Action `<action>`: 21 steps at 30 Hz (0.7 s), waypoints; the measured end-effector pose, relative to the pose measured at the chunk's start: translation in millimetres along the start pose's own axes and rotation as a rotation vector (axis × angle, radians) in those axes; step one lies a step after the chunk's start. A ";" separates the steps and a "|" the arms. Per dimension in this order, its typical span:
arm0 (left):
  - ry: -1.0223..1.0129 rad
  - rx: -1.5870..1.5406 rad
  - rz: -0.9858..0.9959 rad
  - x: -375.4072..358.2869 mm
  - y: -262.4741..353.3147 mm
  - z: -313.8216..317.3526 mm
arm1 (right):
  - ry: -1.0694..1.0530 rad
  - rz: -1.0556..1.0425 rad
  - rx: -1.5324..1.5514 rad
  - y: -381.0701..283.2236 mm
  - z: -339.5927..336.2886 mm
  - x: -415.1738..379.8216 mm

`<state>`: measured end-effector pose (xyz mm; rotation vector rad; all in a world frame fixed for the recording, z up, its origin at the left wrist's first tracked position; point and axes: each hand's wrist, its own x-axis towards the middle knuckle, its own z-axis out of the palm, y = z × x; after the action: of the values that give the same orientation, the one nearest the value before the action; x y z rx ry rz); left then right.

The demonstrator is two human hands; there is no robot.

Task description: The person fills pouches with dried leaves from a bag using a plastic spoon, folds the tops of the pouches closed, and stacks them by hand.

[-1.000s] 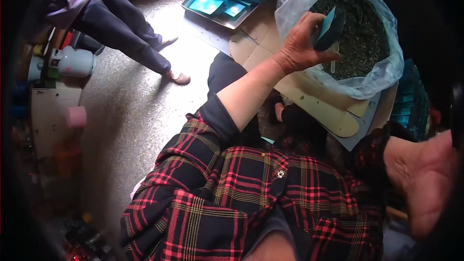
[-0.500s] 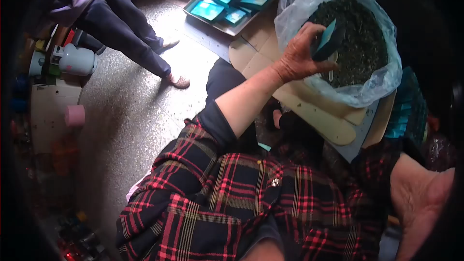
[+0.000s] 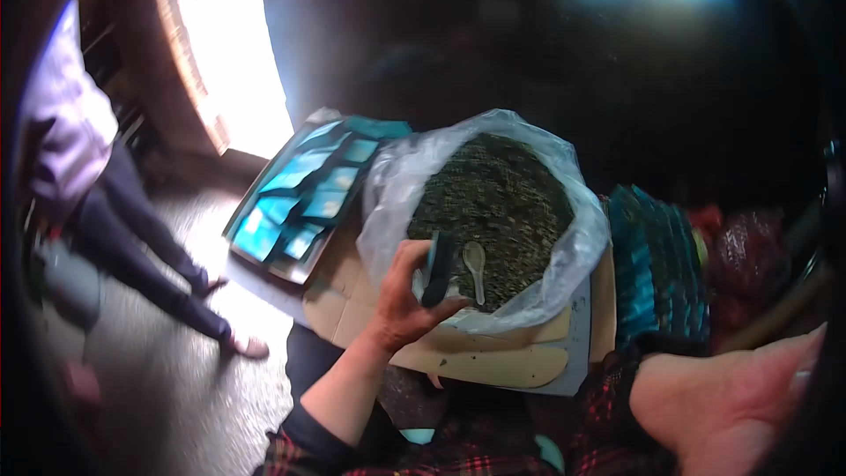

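Note:
My left hand (image 3: 407,301) holds a small dark teal packet (image 3: 436,269) between thumb and fingers, over the near left edge of a clear plastic bag (image 3: 388,185). Dark loose dried leaves (image 3: 502,203) fill the open bag. A clear spoon (image 3: 475,271) lies on the leaves, just right of the packet. My right hand (image 3: 784,379) is raised at the lower right, close to the camera; its fingers run past the dark edge of the view.
A tray (image 3: 308,275) of several teal packets stands left of the bag. Cardboard (image 3: 520,366) lies under the bag. Stacked teal packets (image 3: 656,264) and a red plastic bag (image 3: 749,242) are at the right. Another person (image 3: 132,229) stands at the left.
The view has tilted up and turned, so the bag and tray sit lower and further left. My left hand still holds the packet, now beside the spoon.

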<state>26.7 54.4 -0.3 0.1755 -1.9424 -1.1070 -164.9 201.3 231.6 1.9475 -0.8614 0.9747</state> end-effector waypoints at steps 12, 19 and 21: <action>0.043 0.058 -0.094 -10.1 4.1 2.1 | -0.065 0.151 0.051 -67.6 10.1 -19.6; 0.088 0.148 0.006 -11.2 -5.8 4.7 | -0.131 0.081 0.032 -83.7 -0.9 0.3; 0.103 0.191 0.046 -13.2 -6.4 5.1 | -0.145 0.046 0.009 -87.2 -5.3 11.7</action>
<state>29.2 60.5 -14.4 0.2846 -1.9489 -0.8653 -89.8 244.0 214.4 2.0329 -0.9890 0.8729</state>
